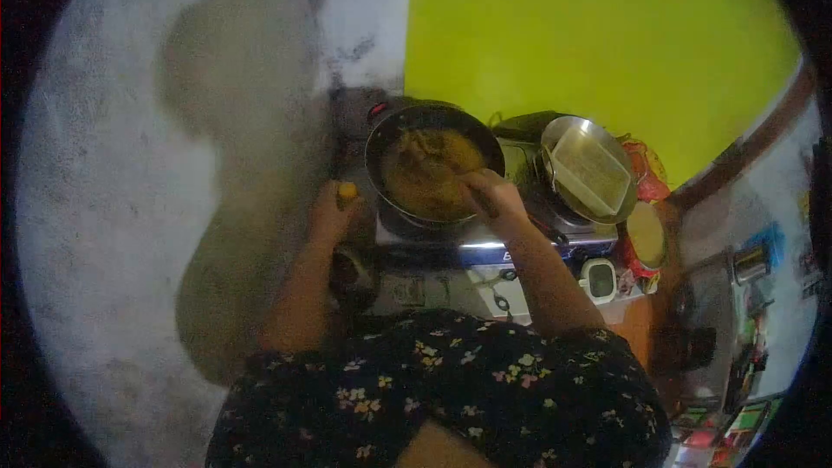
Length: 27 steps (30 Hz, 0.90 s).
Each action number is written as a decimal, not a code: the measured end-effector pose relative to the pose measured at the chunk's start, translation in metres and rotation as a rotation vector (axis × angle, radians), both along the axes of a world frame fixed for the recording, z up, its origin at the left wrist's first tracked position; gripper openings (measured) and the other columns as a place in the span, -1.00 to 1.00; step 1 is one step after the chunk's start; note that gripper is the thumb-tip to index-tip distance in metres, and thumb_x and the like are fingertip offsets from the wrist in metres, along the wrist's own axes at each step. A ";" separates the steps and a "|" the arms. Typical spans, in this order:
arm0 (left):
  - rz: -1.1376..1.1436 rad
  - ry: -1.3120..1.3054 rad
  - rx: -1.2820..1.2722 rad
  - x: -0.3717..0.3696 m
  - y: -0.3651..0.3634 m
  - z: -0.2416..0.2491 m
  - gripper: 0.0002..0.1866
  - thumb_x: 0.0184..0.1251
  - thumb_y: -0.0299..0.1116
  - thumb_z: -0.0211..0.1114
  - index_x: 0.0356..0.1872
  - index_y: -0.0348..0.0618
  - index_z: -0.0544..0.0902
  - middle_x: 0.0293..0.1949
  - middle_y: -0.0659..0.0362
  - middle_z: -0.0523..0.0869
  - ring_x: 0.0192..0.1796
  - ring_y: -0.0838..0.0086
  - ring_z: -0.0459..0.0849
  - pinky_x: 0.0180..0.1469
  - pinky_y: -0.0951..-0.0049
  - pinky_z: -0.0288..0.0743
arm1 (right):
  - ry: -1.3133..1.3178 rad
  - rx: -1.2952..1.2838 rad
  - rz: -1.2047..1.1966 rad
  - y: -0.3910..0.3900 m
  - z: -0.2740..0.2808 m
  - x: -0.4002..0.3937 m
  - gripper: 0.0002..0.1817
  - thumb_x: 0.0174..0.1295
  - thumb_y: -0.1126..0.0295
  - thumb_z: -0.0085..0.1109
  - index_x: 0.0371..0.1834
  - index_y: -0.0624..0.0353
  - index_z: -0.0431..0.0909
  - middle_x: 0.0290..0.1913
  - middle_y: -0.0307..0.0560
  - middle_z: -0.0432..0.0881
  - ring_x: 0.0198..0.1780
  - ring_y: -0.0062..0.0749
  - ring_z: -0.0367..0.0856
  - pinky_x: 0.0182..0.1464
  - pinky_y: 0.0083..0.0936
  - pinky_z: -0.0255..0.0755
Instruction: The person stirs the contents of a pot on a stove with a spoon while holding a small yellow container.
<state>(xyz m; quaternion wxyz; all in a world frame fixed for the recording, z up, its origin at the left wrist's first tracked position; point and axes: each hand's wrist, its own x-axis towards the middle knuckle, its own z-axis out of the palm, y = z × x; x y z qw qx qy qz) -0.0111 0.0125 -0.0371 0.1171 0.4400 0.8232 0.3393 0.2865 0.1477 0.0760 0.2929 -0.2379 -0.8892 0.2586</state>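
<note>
A dark wok stands on the stove, with brownish-yellow food inside it. My right hand is over the wok's right rim, fingers pinched together and pointing at the food. Whatever those fingers hold, if anything, is hidden. To the left of the wok, close to the wall, my left hand is closed around a small orange-yellow round thing. Its exact kind is too blurred to tell.
Right of the wok, a steel pan carries a pale rectangular container. A white cup sits before the stove, near a round pale lid. Walls close in on the left and behind.
</note>
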 end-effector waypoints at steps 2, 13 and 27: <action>-0.019 0.047 0.098 -0.002 0.001 -0.007 -0.47 0.17 -0.07 0.44 -0.01 -0.21 0.47 -0.07 -0.05 0.63 0.01 0.07 0.61 0.03 0.14 0.46 | -0.027 0.139 0.016 0.001 0.001 0.000 -0.72 0.01 0.57 0.28 -0.16 0.13 0.59 -0.23 0.05 0.57 -0.13 0.01 0.61 -0.14 -0.23 0.49; 0.044 -0.066 0.004 0.011 -0.005 0.014 -0.41 0.21 -0.04 0.41 0.09 -0.23 0.43 0.03 -0.07 0.58 0.13 0.07 0.55 0.16 0.14 0.40 | -0.062 0.157 0.157 -0.016 0.008 -0.013 -0.62 -0.05 0.46 0.26 -0.08 0.04 0.55 -0.26 0.01 0.54 -0.13 0.05 0.59 -0.15 -0.18 0.47; 0.009 -0.109 -0.023 0.015 -0.006 0.029 -0.40 0.22 -0.09 0.40 0.18 -0.20 0.42 0.11 -0.04 0.56 0.15 0.10 0.56 0.19 0.15 0.41 | -0.294 0.204 0.100 -0.009 -0.028 -0.011 -0.75 0.01 0.45 0.28 -0.19 0.06 0.55 -0.23 0.01 0.55 -0.13 -0.01 0.59 -0.17 -0.18 0.47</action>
